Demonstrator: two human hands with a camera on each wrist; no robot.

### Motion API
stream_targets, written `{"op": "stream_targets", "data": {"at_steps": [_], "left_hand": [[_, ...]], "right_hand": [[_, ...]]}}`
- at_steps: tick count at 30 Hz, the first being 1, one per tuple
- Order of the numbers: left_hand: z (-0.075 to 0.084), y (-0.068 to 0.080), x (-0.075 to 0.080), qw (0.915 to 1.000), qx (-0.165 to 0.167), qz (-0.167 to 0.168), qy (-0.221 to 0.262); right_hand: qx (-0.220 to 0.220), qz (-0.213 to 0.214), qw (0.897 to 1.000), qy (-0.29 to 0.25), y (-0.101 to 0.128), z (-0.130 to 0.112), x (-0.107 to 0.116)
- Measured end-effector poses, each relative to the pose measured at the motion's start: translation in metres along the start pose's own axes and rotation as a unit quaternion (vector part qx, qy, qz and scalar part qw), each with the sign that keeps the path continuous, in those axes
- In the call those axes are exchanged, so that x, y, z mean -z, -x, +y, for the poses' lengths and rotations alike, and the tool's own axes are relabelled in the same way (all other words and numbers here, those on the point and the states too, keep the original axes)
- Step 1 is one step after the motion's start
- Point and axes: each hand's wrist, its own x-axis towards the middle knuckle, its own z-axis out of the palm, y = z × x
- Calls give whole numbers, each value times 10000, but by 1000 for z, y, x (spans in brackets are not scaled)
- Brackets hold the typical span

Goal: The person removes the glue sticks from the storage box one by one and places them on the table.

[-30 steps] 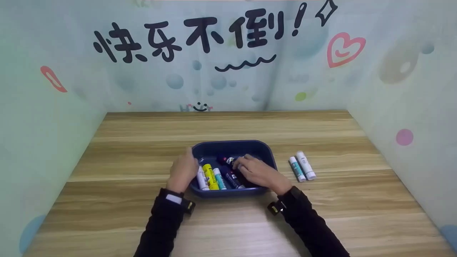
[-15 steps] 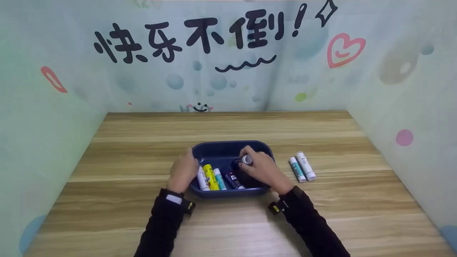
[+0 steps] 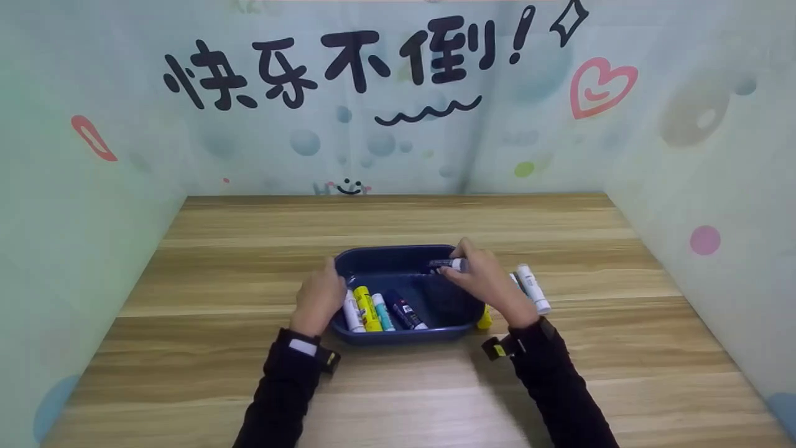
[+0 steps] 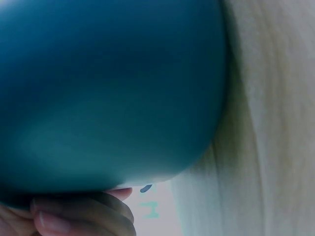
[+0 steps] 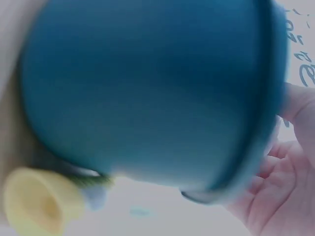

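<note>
A dark blue plastic basin (image 3: 398, 336) sits on the table, its outer wall filling much of both wrist views. My left hand (image 3: 319, 297) grips the basin's left rim; its curled fingers (image 4: 83, 216) show low in the left wrist view. With my right hand (image 3: 491, 280) I pinch a dark glue stick (image 3: 449, 266), tilted over the basin's right rim. Inside the basin, along the near left, lie a white glue stick (image 3: 353, 314), a yellow one (image 3: 368, 309), a teal-and-white one (image 3: 382, 313) and a dark blue one (image 3: 407, 311).
On the table right of the basin lie a white glue stick (image 3: 533, 289) and a teal-and-white one, partly hidden by my right hand. A yellow glue stick (image 3: 484, 318) peeks out beside the basin's right wall. Printed cloth walls (image 3: 398, 155) enclose the table's back and sides.
My right hand has taken the dark glue stick from inside the basin and moved it up and right to the rim. The left hand stays on the rim.
</note>
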Motion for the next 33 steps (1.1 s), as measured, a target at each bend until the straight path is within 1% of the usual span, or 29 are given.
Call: {"op": "stream_targets", "data": {"at_steps": [3,5,7,10,13,15,17,19,23,26,29,33], "left_hand": [[0,0,0,10000,22,-17,38],[1,0,0,10000,34,-37,70],[0,0,0,9999,44,-71,96],[0,0,0,9998,74,-114,128],[0,0,0,9998,80,-130,152],[0,0,0,9997,91,-132,158],[0,-1,0,9998,75,-128,136],[0,-1,0,9998,78,-132,133],[-1,-1,0,9999,8,-68,120],[-1,0,-1,9999,-76,15,76],[-2,0,-1,9999,-126,39,43],[-1,0,-1,9999,-104,25,84]], "right_hand": [[-332,-168,9992,-132,1,4,13],[-643,-335,9965,-419,1,8,22],[-955,-445,9915,-760,2,14,31],[-1375,-539,9803,-1314,3,22,42],[-1647,-438,9739,-1497,4,28,52],[-1798,-314,9719,-1490,5,32,58],[-1953,-197,9721,-1284,7,36,64],[-2139,-194,9706,-1090,10,41,71],[-2542,-416,9630,-797,16,53,81],[-2777,-577,9571,-585,20,63,83],[-2881,-719,9540,-408,22,70,82],[-2920,-1021,9502,-384,22,76,79]]}}
